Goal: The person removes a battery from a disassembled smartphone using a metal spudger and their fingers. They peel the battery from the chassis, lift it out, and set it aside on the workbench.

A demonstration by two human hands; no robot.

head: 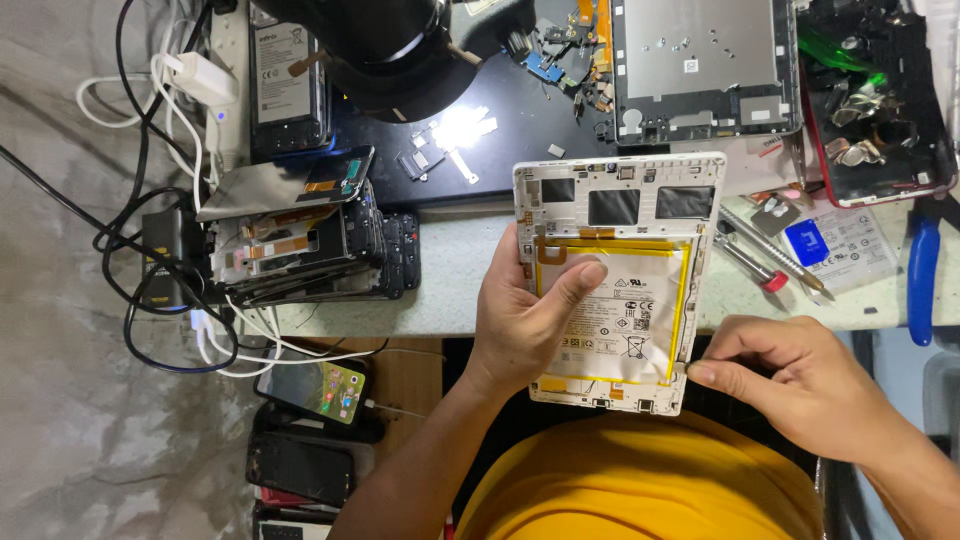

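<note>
I hold an opened white tablet frame [620, 180] upright over my lap, its back cover off. A large silver battery with yellow edging [630, 320] fills its lower half. My left hand [525, 320] grips the frame's left edge, thumb pressed on the battery's upper left. My right hand [800, 375] is at the frame's lower right corner, fingertips pinched against its edge.
A stack of dismantled phones [300, 240] lies at left among tangled cables [150, 200]. Another open tablet chassis [700, 65] and a red-rimmed parts tray [880, 120] sit at the back. Two screwdrivers [770, 255] and blue-handled pliers [922, 280] lie at right. Phones [310, 385] lie on the floor.
</note>
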